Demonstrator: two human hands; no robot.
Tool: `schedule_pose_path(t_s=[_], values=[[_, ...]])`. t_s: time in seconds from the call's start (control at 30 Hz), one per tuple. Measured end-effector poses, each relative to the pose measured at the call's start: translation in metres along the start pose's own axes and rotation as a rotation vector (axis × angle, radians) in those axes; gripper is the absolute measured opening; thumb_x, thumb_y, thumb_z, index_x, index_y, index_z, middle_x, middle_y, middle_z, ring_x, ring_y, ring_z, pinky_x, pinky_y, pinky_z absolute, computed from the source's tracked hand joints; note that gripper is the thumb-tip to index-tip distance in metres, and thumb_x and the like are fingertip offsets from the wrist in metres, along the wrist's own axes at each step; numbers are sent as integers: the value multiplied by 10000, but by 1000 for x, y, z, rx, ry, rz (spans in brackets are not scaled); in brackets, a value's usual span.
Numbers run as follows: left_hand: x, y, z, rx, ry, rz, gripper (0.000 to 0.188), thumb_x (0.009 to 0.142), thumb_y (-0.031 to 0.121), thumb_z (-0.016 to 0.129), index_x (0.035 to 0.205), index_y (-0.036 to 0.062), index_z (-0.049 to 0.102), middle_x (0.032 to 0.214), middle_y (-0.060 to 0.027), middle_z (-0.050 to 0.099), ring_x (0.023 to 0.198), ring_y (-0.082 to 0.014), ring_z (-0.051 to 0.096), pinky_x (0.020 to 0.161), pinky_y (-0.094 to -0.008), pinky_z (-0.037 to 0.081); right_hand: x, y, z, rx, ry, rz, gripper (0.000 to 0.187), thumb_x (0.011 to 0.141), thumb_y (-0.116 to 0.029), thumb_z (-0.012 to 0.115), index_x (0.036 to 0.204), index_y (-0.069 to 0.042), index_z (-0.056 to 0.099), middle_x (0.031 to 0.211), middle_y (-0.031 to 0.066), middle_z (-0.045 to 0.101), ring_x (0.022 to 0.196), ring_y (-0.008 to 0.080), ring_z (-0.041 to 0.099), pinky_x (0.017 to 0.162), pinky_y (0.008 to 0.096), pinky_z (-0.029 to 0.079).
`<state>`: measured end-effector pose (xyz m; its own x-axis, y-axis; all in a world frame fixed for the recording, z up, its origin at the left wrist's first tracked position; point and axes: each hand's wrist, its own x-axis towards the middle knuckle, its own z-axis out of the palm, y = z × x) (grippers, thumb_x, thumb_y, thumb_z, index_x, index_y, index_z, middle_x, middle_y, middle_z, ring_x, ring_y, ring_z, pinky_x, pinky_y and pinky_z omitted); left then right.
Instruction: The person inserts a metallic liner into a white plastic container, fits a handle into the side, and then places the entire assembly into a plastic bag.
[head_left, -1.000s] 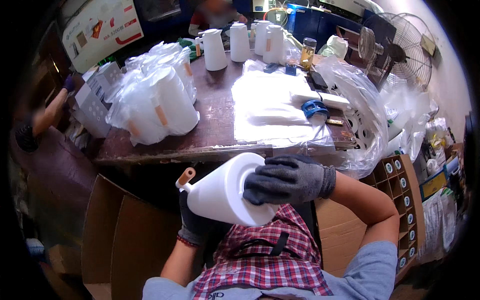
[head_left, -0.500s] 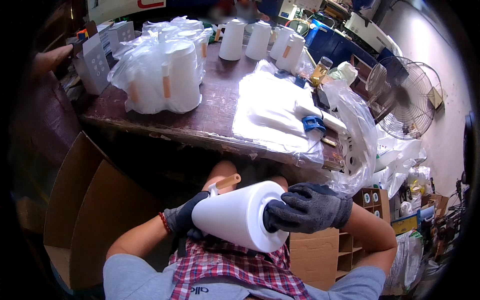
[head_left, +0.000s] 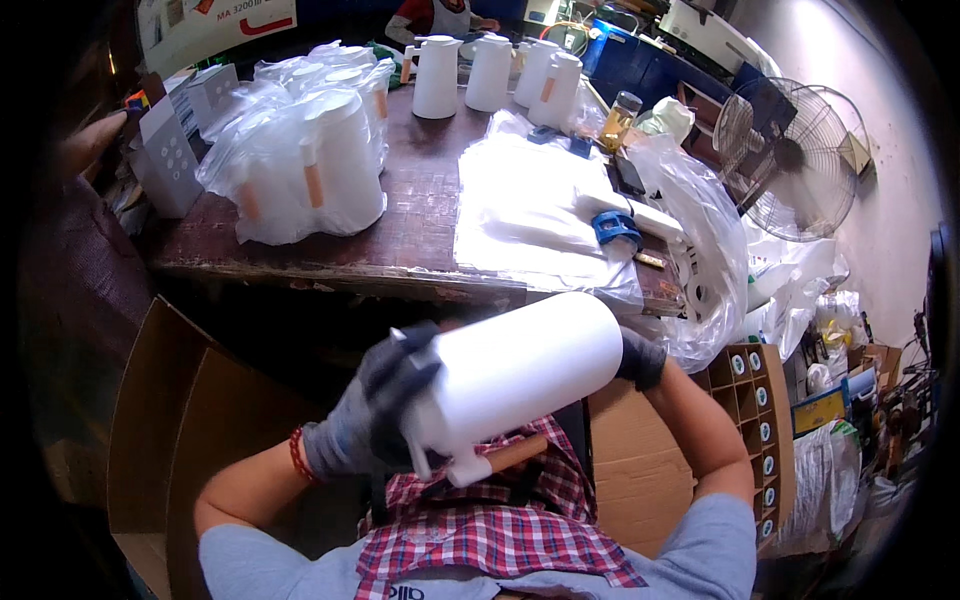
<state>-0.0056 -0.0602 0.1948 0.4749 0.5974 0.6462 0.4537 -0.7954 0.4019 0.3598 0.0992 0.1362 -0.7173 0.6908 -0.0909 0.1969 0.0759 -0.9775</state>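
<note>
A white jug [head_left: 530,365] with a wood-coloured handle [head_left: 516,454] lies tilted across my lap, between my two gloved hands. My left hand [head_left: 395,395], in a grey and black glove, is closed round the jug's narrower spout end, slightly blurred. At the broad base end, my right hand [head_left: 643,360] holds the jug from behind; its fingers are mostly hidden by the base. The handle hangs on the side toward me, over the checked apron [head_left: 480,540].
Several bagged jugs [head_left: 330,150] stand on the dark table [head_left: 415,180]. Unwrapped white jugs [head_left: 436,80] stand further back. White plastic sleeves [head_left: 520,210] and a blue tape dispenser [head_left: 615,230] lie right. Cartons [head_left: 150,420] flank me; a fan [head_left: 785,155] and another person [head_left: 440,18] are beyond.
The jug has turned and risen: its base now faces up and right, and its handle has swung to the near side. My right hand has moved from the base's recess to behind it.
</note>
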Motion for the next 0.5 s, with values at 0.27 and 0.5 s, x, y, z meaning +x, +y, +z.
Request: schedule_pose_path(t_s=[0.27, 0.5], values=[[-46, 28, 75, 192, -317, 52, 661, 830, 303, 700, 1428, 251, 423, 1371, -193, 396, 1268, -391, 413, 991, -535, 442, 80, 16, -60, -268, -180, 357, 342, 847, -268, 705, 1060, -1, 682, 993, 120, 690, 853, 145, 632, 773, 311, 525], [-56, -4, 85, 38, -581, -304, 683, 868, 362, 682, 1447, 128, 405, 1176, -218, 578, 1028, -347, 618, 886, -418, 523, 115, 23, -31, -169, 168, 464, 433, 861, -386, 700, 1075, -10, 692, 954, 78, 682, 835, 154, 616, 737, 271, 510]])
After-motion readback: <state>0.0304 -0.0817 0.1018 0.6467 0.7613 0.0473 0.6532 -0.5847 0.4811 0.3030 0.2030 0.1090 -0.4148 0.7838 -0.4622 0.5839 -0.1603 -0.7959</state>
